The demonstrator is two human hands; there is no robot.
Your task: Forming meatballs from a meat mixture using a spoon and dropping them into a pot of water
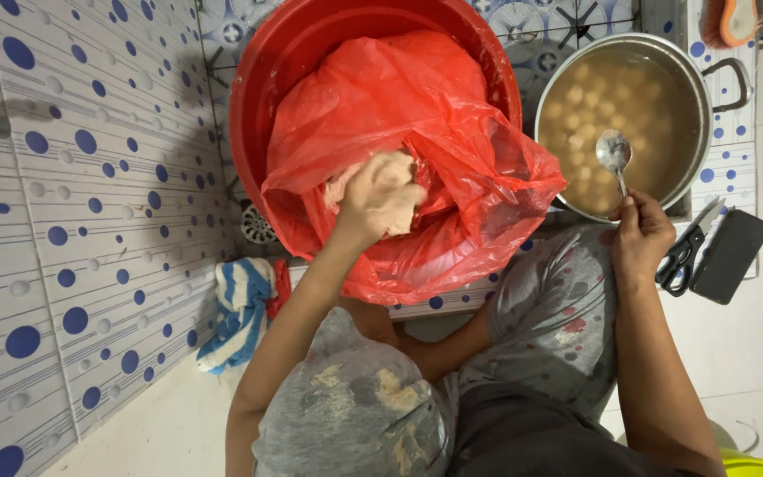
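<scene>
Dotted tiles [72, 221] surround red basin [262, 97], steel pot [699, 88].

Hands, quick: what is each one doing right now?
Left hand: closed around a lump of pale dough inside the red plastic bag.
Right hand: closed on a metal spoon, held over the steel pot.

1. The red plastic bag [452, 150] is billowing over most of the red basin [262, 97], leaving only the opening where the left hand [380, 196] is pushing in.
2. The steel pot [695, 97] is standing open on top, with the spoon [615, 155] in the right hand [642, 234] hanging above it.
3. Scissors [683, 252] and a black case [730, 256] are crowding the floor beside the pot.
4. The dotted tile wall [72, 221] is closing off the left.
</scene>
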